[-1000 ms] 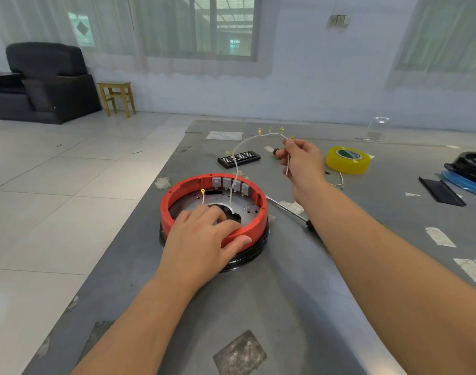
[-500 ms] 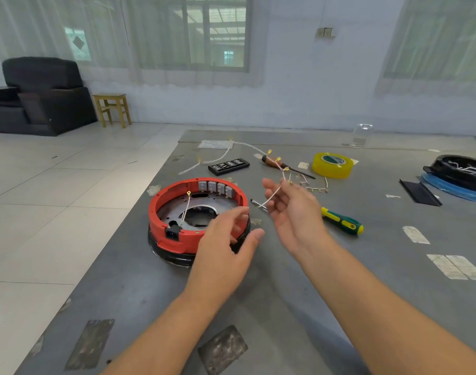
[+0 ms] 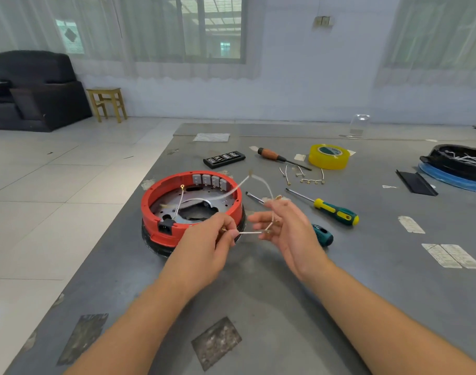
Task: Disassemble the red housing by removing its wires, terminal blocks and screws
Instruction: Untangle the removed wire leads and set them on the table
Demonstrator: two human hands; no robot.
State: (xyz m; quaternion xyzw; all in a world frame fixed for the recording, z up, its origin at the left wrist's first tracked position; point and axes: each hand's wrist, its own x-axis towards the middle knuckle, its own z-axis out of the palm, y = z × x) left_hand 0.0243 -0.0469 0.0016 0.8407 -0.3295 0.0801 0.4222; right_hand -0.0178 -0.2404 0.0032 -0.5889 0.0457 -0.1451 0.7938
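Note:
The red ring housing [image 3: 153,212] stands on a black base on the grey table. Several grey terminal blocks [image 3: 209,181] line its far inner wall, and one thin wire with a yellow ring lug [image 3: 180,197] still runs down inside it. In front of the housing, both hands hold a bundle of white wires [image 3: 249,182] that is blurred by motion. My left hand [image 3: 207,244] pinches one end of the bundle. My right hand [image 3: 285,226] has its fingers loosely curled round the other strands.
Right of the housing lie a green-yellow screwdriver [image 3: 331,211] and a dark green one [image 3: 322,235] partly behind my right hand. Farther back are loose wires [image 3: 304,177], a wooden-handled screwdriver [image 3: 274,155], yellow tape [image 3: 329,156], a black bit case [image 3: 224,159] and a black-blue unit [image 3: 458,169].
My left hand left the housing and joined the right hand in front of it. The right hand pulled the wire bundle free of the housing, and both hands now hold it.

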